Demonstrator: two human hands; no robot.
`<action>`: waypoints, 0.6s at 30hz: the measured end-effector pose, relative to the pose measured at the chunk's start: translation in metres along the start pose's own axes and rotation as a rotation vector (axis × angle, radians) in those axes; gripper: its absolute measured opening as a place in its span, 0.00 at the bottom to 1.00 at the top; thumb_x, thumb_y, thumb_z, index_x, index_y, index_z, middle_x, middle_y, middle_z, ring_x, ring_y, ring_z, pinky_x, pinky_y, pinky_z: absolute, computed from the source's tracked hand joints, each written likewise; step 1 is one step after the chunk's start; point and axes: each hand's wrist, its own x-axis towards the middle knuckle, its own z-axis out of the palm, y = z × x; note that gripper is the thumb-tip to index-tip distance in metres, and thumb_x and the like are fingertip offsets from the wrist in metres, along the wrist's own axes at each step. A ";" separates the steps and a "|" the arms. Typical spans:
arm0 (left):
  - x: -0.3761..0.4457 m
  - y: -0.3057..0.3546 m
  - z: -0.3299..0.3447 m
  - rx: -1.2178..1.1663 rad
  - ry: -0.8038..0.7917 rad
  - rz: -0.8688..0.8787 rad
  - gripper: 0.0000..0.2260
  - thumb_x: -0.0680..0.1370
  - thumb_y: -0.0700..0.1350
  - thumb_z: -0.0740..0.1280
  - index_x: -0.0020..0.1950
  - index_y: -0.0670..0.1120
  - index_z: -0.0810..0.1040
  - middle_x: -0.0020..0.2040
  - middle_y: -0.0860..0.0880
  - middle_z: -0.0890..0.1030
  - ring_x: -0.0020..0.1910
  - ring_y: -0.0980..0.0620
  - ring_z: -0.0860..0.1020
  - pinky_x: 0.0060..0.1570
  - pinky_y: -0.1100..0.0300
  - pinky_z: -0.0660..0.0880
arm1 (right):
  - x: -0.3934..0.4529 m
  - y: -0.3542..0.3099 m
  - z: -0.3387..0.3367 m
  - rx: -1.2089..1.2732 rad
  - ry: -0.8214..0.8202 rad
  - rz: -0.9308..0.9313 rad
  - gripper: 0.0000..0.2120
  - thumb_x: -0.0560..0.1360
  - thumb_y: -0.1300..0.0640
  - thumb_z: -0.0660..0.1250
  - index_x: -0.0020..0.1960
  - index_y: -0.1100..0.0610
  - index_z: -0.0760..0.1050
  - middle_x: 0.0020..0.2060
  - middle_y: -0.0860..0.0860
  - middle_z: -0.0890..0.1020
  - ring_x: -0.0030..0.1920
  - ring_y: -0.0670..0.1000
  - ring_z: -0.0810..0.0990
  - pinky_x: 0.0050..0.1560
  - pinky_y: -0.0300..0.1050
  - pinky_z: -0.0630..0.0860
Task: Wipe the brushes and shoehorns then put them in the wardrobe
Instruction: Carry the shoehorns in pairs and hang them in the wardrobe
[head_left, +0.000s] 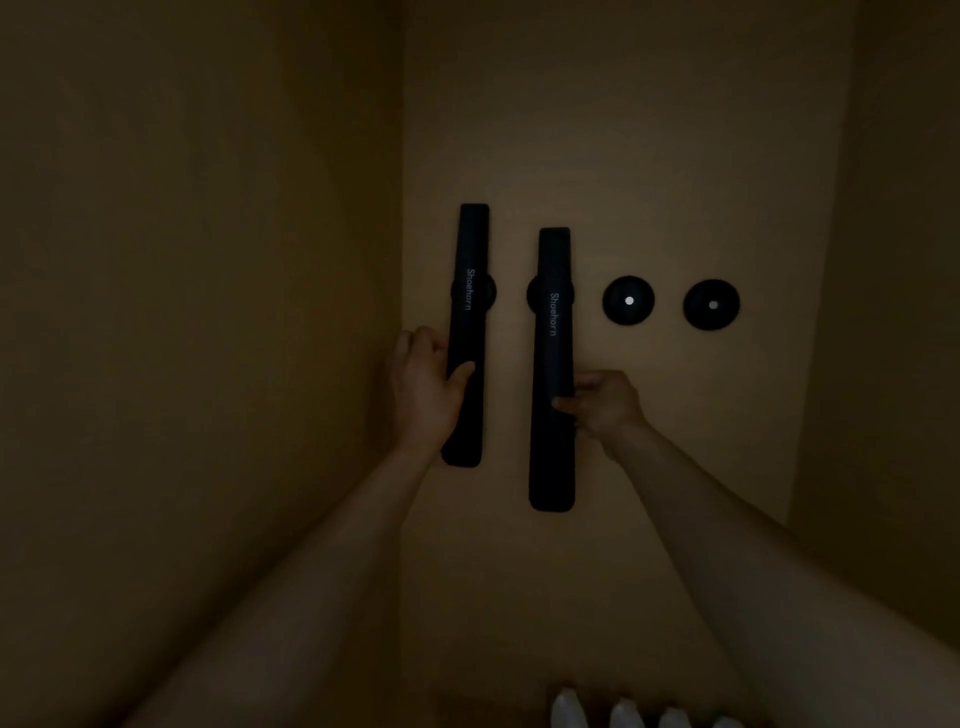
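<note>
Black plastic under both palms: my left hand grips the left shoehorn with thumb across its front, and my right hand pinches the right shoehorn just beside it, both arms stretched up. Two shoehorns hang upright over round mounts, and two bare round mounts sit right of them. All on the dim tan wardrobe back panel, white shapes far below.

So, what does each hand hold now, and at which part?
The left hand grips the left shoehorn on its lower half; the right hand pinches the right shoehorn just below its middle.
</note>
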 end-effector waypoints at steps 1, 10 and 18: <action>-0.001 -0.004 -0.002 0.019 0.000 0.014 0.13 0.72 0.47 0.75 0.50 0.45 0.75 0.49 0.50 0.73 0.46 0.52 0.73 0.41 0.58 0.72 | 0.006 -0.002 0.001 -0.019 0.018 -0.004 0.11 0.72 0.67 0.74 0.46 0.54 0.78 0.45 0.53 0.83 0.45 0.53 0.83 0.46 0.51 0.82; -0.003 -0.016 -0.001 0.040 -0.001 0.006 0.11 0.73 0.49 0.75 0.49 0.48 0.75 0.49 0.50 0.74 0.46 0.50 0.75 0.42 0.52 0.77 | 0.032 -0.021 0.007 -0.076 0.106 -0.040 0.12 0.70 0.66 0.77 0.41 0.54 0.76 0.49 0.57 0.81 0.46 0.57 0.82 0.48 0.57 0.83; 0.001 0.001 0.011 0.011 -0.050 0.047 0.12 0.74 0.46 0.74 0.52 0.45 0.76 0.52 0.50 0.73 0.45 0.54 0.73 0.41 0.63 0.70 | 0.027 -0.018 0.010 -0.382 0.203 -0.179 0.09 0.71 0.60 0.76 0.46 0.66 0.83 0.43 0.58 0.85 0.39 0.53 0.81 0.39 0.43 0.78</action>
